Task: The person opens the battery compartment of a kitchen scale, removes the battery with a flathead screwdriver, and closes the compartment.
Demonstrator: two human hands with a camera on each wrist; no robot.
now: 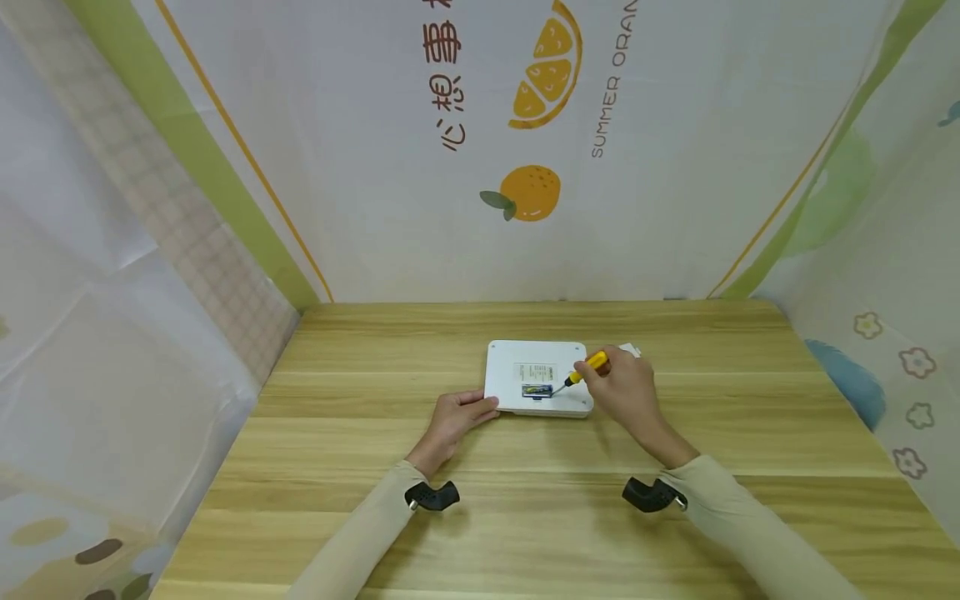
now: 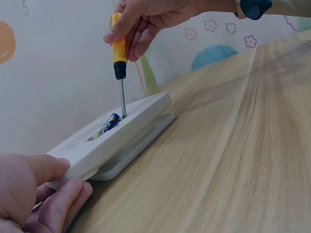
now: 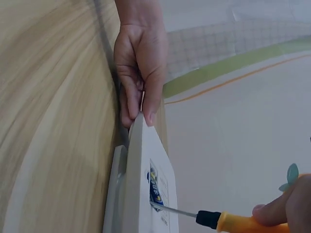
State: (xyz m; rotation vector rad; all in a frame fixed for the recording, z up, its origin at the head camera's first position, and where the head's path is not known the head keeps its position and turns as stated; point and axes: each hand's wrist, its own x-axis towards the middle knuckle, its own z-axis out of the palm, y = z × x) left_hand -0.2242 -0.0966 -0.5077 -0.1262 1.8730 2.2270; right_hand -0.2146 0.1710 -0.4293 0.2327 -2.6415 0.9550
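Observation:
A white kitchen scale (image 1: 498, 375) lies upside down, its label and battery compartment facing up. My left hand (image 1: 457, 419) pinches its left edge, thumb on top and fingers beneath; the left wrist view shows this hand (image 2: 41, 194) close up. My right hand (image 1: 624, 387) grips the yellow handle of a screwdriver (image 1: 587, 367). The screwdriver's metal tip is in the compartment, at the right end of a blue battery (image 1: 537, 390). In the left wrist view the battery (image 2: 107, 126) sits tilted, one end raised. The right wrist view shows the tip against the battery (image 3: 155, 188).
A small white piece (image 1: 631, 350) lies on the wooden table (image 1: 375, 350) behind my right hand, partly hidden by it. A printed cloth (image 1: 420, 250) hangs behind the table. Black wrist mounts (image 1: 433, 497) sit on both sleeves.

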